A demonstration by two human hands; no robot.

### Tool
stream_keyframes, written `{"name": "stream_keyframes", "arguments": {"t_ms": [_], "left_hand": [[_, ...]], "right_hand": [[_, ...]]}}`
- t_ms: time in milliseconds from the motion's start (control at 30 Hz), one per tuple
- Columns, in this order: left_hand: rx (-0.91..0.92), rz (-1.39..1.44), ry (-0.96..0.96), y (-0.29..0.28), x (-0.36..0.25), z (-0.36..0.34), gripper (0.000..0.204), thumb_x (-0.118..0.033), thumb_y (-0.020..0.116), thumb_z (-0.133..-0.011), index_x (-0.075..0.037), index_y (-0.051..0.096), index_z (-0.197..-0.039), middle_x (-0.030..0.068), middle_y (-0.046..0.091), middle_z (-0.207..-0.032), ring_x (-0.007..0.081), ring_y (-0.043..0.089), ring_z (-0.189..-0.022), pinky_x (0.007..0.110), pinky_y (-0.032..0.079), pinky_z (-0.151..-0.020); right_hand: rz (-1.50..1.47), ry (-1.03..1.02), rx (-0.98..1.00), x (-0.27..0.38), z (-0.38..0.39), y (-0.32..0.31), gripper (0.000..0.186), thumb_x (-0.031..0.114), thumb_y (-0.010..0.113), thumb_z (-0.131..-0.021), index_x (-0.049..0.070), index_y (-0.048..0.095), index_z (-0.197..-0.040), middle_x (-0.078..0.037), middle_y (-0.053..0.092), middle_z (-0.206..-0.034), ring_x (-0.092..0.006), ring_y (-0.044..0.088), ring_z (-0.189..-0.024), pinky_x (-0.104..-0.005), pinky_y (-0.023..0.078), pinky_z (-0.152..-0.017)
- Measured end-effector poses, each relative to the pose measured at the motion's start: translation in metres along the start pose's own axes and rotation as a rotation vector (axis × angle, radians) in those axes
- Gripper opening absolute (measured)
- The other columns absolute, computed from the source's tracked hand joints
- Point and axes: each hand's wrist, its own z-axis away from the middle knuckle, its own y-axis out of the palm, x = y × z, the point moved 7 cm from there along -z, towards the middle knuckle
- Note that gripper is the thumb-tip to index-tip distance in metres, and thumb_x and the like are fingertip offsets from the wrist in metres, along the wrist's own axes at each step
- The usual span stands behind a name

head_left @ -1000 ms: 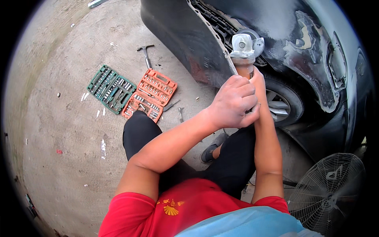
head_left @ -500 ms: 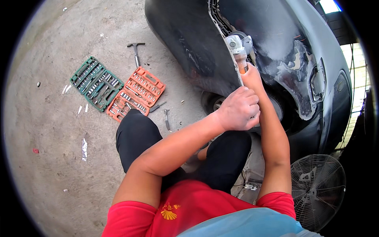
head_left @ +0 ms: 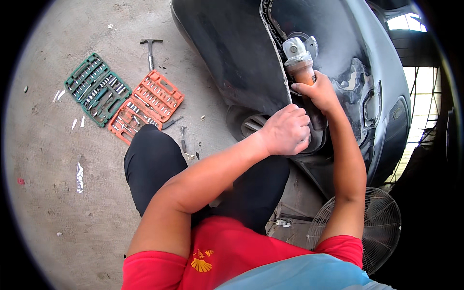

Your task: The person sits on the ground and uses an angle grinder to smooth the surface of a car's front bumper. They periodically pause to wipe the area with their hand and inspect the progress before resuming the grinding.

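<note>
Both hands grip one angle grinder held against the dark car body.

The orange-bodied angle grinder with grey metal head (head_left: 298, 60) is probably heavy and rigid; the right hand (head_left: 319, 92) closes around its body, the left hand (head_left: 286, 131) is closed lower, seemingly on its rear end. On the concrete floor (head_left: 58, 159) lie two open socket cases, one green (head_left: 96, 89) and one orange (head_left: 145, 106), and one hammer (head_left: 151, 50).

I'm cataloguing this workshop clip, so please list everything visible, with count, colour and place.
angle grinder: one, grey head, orange body, against the car panel
car body: one, dark, top
hammer: one, on floor, top left
green socket case: one, open, left floor
orange socket case: one, open, beside the green one
fan: one, pale wire guard, lower right
left hand: closed, at the grinder's rear
right hand: gripping the orange body
</note>
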Motion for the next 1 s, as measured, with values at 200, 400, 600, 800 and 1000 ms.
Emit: {"name": "stream_keyframes", "arguments": {"t_ms": [200, 400, 600, 800, 1000], "left_hand": [[-0.055, 0.020, 0.000, 0.006, 0.000, 0.001, 0.016, -0.018, 0.079, -0.074, -0.011, 0.066, -0.066, 0.0036, 0.057, -0.080, 0.0239, 0.060, -0.085, 0.040, 0.049, -0.085], [-0.066, 0.009, -0.007, 0.008, 0.006, 0.003, 0.018, -0.020, 0.079, -0.073, -0.010, 0.066, -0.065, 0.0042, 0.060, -0.080, 0.0240, 0.061, -0.086, 0.039, 0.049, -0.085], [-0.078, 0.012, -0.019, 0.008, 0.004, 0.006, 0.018, -0.022, 0.080, -0.072, -0.011, 0.068, -0.065, 0.0043, 0.063, -0.082, 0.0242, 0.063, -0.089, 0.039, 0.050, -0.087], [-0.078, -0.012, -0.024, 0.006, 0.005, 0.008, 0.019, -0.023, 0.082, -0.071, -0.011, 0.068, -0.064, 0.0040, 0.064, -0.083, 0.0239, 0.063, -0.091, 0.038, 0.051, -0.089], [-0.077, 0.003, -0.024, 0.007, 0.005, 0.010, 0.020, -0.024, 0.082, -0.071, -0.011, 0.069, -0.065, 0.0039, 0.064, -0.083, 0.0237, 0.063, -0.092, 0.039, 0.050, -0.089]], "right_hand": [[0.237, 0.021, 0.138, 0.031, -0.016, -0.032, 0.046, 0.036, 0.093, -0.080, -0.001, 0.074, -0.100, -0.006, 0.073, -0.082, -0.0167, 0.065, -0.070, -0.0374, 0.053, -0.070], [0.355, 0.047, 0.214, 0.063, -0.038, -0.033, 0.038, 0.033, 0.092, -0.079, 0.002, 0.074, -0.092, -0.005, 0.071, -0.076, -0.0174, 0.065, -0.067, -0.0351, 0.053, -0.069], [0.474, 0.090, 0.271, 0.089, -0.053, -0.027, 0.047, 0.035, 0.092, -0.080, -0.001, 0.073, -0.105, -0.006, 0.071, -0.083, -0.0167, 0.066, -0.071, -0.0334, 0.054, -0.069], [0.561, 0.081, 0.303, 0.098, -0.072, -0.036, 0.049, 0.031, 0.095, -0.077, -0.001, 0.074, -0.106, -0.007, 0.072, -0.086, -0.0175, 0.068, -0.072, -0.0339, 0.057, -0.070], [0.608, 0.097, 0.370, 0.113, -0.085, -0.043, 0.048, 0.028, 0.095, -0.076, -0.002, 0.073, -0.107, -0.007, 0.072, -0.085, -0.0169, 0.069, -0.071, -0.0334, 0.058, -0.070]]}}
